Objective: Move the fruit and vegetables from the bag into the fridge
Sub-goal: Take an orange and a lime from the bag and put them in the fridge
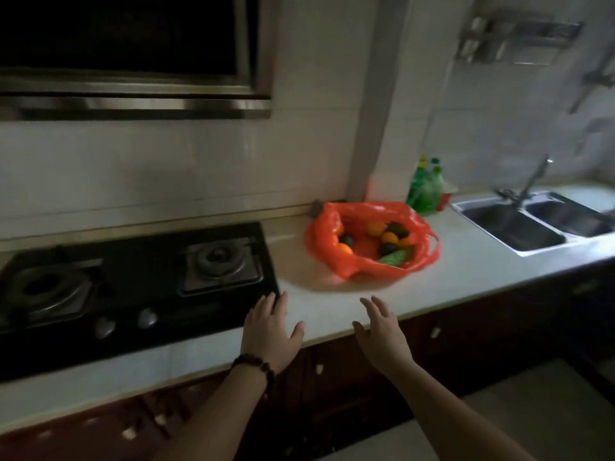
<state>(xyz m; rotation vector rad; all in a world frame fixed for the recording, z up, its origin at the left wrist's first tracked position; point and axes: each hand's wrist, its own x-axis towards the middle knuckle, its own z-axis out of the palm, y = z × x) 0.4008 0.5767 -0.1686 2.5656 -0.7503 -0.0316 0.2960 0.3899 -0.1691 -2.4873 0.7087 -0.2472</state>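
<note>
Currently, the red plastic bag lies open on the white countertop, between the gas hob and the double sink. Inside the bag, oranges, dark green round fruit and a leafy green vegetable are visible; blur prevents closer identification. One handle loop of the bag hangs out on the sink side. Both hands are extended over the front edge of the countertop, near the bag but apart from it. Left hand: fingers spread and released, grasping nothing, positioned just beside the front right corner of the hob; a dark beaded bracelet sits on the wrist. Right hand: fingers spread and released, grasping nothing, palm turned inward toward the left hand. Behind the bag, against the tiled wall, green bottles stand upright near the sink. A tap rises at the rear of the sink. A range hood is mounted above the hob. Dark cabinet fronts run below the countertop.
</note>
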